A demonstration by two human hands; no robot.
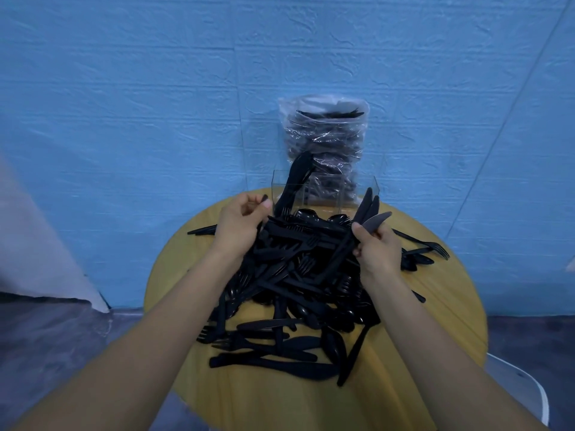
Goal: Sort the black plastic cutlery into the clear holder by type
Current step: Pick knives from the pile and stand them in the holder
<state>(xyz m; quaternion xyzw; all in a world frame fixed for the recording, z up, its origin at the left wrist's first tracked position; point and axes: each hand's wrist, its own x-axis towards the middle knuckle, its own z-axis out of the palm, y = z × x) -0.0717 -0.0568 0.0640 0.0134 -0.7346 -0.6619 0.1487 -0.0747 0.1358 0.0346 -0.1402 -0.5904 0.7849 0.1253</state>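
A big heap of black plastic cutlery [292, 293], forks, knives and spoons mixed, covers the round yellow table [435, 325]. Behind it stands the clear holder [326, 191] with several compartments; the left one holds a few black pieces [295, 178], and knives lean at its right side [368, 203]. My left hand [239, 228] is closed on a black piece at the heap's far left. My right hand [378, 247] grips a black knife [375, 222] whose blade points up and right.
A clear plastic bag [325, 144] full of more black cutlery stands behind the holder against the blue wall. Loose forks [429, 247] lie at the table's right edge, a knife [202, 230] at the left. A white chair [522, 387] shows at the lower right.
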